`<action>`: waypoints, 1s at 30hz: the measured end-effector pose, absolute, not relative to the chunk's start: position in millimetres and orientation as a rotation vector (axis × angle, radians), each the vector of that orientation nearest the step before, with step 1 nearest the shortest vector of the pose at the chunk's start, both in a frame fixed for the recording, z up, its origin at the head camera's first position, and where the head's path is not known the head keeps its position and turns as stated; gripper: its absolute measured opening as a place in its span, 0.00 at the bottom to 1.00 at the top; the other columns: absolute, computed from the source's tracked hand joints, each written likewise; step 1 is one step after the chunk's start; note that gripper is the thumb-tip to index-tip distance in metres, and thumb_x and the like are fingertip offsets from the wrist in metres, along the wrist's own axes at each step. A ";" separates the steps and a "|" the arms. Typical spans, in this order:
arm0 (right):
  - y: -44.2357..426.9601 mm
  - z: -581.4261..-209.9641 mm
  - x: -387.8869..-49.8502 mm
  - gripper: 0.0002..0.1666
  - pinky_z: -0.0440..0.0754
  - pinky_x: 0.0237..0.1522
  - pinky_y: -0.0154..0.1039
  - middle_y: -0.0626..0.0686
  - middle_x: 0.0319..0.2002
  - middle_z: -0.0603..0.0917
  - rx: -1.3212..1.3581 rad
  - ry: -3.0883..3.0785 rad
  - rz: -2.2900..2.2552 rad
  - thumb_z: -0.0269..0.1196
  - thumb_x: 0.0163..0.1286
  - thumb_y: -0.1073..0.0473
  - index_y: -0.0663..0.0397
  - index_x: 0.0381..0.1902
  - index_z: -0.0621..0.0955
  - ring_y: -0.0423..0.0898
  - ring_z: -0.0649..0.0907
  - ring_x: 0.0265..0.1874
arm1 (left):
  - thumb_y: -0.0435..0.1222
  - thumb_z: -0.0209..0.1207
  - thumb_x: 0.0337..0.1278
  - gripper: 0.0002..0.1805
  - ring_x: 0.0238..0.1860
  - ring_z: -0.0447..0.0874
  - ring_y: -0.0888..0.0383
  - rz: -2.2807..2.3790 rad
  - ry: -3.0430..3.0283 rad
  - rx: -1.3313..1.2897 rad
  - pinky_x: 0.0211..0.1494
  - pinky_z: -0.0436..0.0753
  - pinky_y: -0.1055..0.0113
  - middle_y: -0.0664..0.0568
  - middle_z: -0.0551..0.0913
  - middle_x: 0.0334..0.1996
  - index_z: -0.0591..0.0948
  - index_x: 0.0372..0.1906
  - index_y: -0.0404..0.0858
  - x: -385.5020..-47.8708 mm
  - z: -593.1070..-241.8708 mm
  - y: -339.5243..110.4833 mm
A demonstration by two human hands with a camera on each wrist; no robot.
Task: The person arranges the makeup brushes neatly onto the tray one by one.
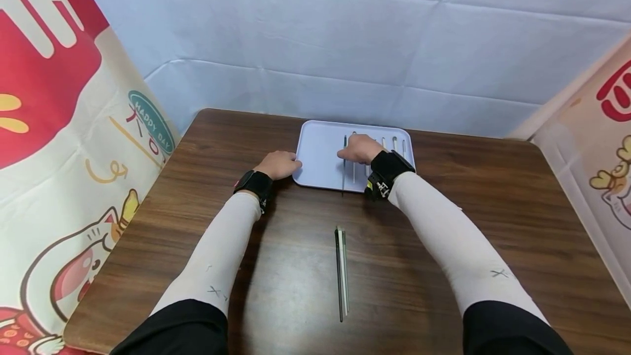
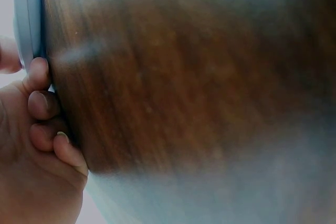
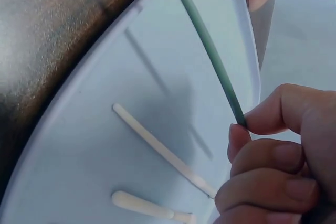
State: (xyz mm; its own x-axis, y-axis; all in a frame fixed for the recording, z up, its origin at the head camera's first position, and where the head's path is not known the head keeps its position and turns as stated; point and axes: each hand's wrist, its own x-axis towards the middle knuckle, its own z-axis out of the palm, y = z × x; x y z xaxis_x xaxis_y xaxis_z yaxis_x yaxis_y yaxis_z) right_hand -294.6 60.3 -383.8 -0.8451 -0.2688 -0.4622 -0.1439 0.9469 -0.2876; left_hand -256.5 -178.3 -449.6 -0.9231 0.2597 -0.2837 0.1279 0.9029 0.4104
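Note:
My right hand (image 1: 362, 149) pinches one end of a slim green stick (image 3: 212, 53) between thumb and index finger. The stick is held above a pale lavender tray (image 1: 320, 152) and casts a shadow on it; its tip kind is hidden in the fingers. Beside it in the tray lie a thin cream stick (image 3: 163, 150) and a thicker-handled cream tool (image 3: 139, 204). At the tray's left edge, my left hand (image 1: 278, 165) grips the rim, and the left wrist view shows its curled fingers (image 2: 44, 106) against the tray's side.
Several thin green and white sticks (image 1: 342, 273) lie bundled on the brown wooden table (image 1: 424, 289), in front of the tray. More slim tools (image 1: 395, 144) lie at the tray's right. A pale cloth (image 1: 315, 43) hangs behind the table, with printed sheets at both sides.

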 end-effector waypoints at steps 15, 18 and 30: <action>70.8 -401.0 -312.7 0.18 0.68 0.25 0.39 0.48 0.19 0.68 -0.284 2.590 -0.325 0.53 0.73 0.49 0.53 0.26 0.70 0.44 0.69 0.18 | 0.47 0.43 0.75 0.28 0.56 0.76 0.48 0.595 2.744 0.292 0.64 0.72 0.53 0.43 0.78 0.63 0.74 0.69 0.36 -263.3 -461.0 -173.1; 69.8 -401.6 -314.2 0.18 0.69 0.28 0.39 0.49 0.21 0.70 -0.290 2.610 -0.311 0.54 0.73 0.49 0.54 0.27 0.71 0.46 0.70 0.21 | 0.47 0.43 0.75 0.29 0.57 0.76 0.48 0.595 2.746 0.289 0.65 0.71 0.53 0.43 0.78 0.64 0.74 0.70 0.36 -263.6 -459.9 -173.3; 62.3 -404.8 -322.5 0.23 0.68 0.30 0.40 0.48 0.20 0.67 -0.273 2.642 -0.307 0.55 0.73 0.48 0.50 0.19 0.67 0.46 0.69 0.22 | 0.47 0.42 0.73 0.30 0.67 0.74 0.46 0.546 2.761 0.306 0.70 0.69 0.52 0.43 0.76 0.68 0.73 0.72 0.36 -266.4 -463.2 -175.7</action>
State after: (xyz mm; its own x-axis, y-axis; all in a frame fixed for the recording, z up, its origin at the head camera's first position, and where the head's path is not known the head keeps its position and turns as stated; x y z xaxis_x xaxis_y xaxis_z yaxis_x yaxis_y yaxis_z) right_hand -322.5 62.3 -404.8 -0.8727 -0.2430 -0.4235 -0.1394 0.9552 -0.2610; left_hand -266.4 -175.7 -463.2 -0.9295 0.2646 -0.2570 0.1469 0.9046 0.4002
